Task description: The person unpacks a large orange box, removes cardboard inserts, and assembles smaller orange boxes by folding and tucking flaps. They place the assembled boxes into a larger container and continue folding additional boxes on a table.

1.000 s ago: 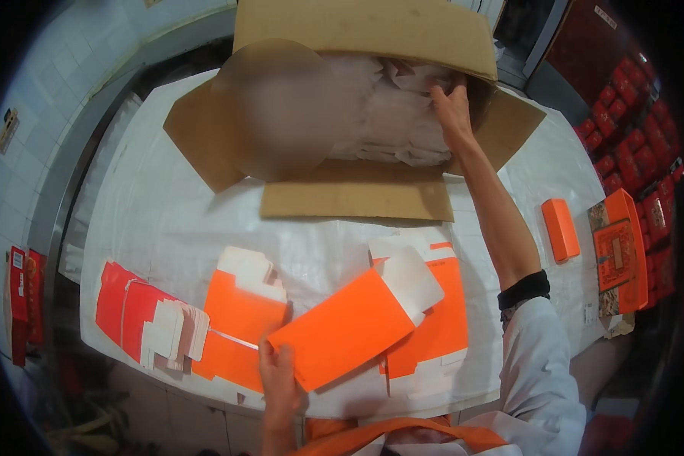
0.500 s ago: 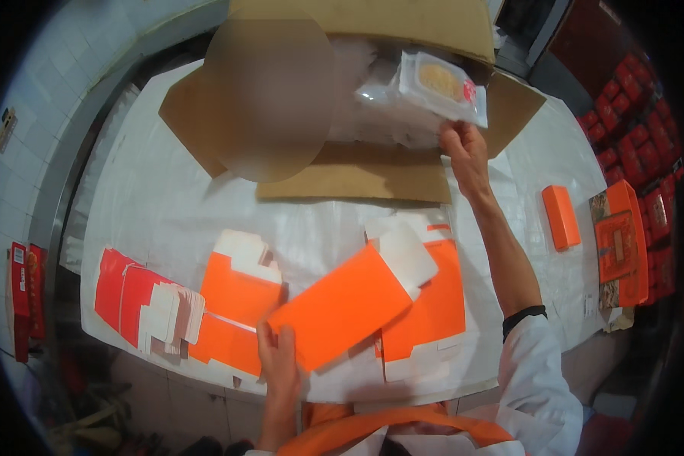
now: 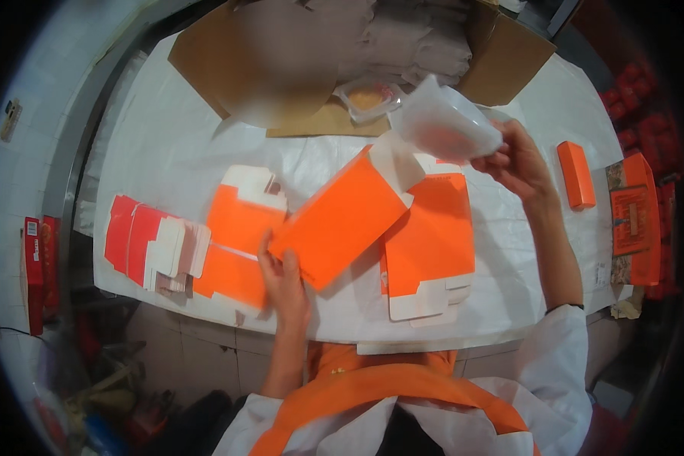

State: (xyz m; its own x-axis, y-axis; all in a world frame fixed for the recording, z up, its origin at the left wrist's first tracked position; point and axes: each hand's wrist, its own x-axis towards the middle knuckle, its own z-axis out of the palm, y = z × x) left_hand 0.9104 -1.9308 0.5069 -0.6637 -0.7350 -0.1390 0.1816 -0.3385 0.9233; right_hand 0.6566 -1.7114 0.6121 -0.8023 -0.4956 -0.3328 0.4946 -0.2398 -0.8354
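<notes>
My left hand [image 3: 285,285] grips the lower left end of an orange folding box [image 3: 342,220], held at a slant. The box's white end flaps point up and right. My right hand [image 3: 517,156] is closed on the right edge of a translucent white wrapped packet [image 3: 447,125], blurred by motion, just above those flaps. Behind it another packet [image 3: 367,99], with a round golden piece in a clear tray, lies at the front flap of a brown carton [image 3: 509,61]. Several wrapped packets [image 3: 410,38] fill the carton.
Flat orange boxes [image 3: 433,235] lie under the held one, with a banded orange stack [image 3: 239,228] and a banded red stack [image 3: 133,239] to the left. A small orange box [image 3: 576,175] and an ornate orange box [image 3: 632,220] stand right. Red boxes [image 3: 638,99] are piled beyond.
My right hand has come from the carton toward the orange box with a packet in it. Another packet now shows at the carton's front flap. The whole view has shifted.
</notes>
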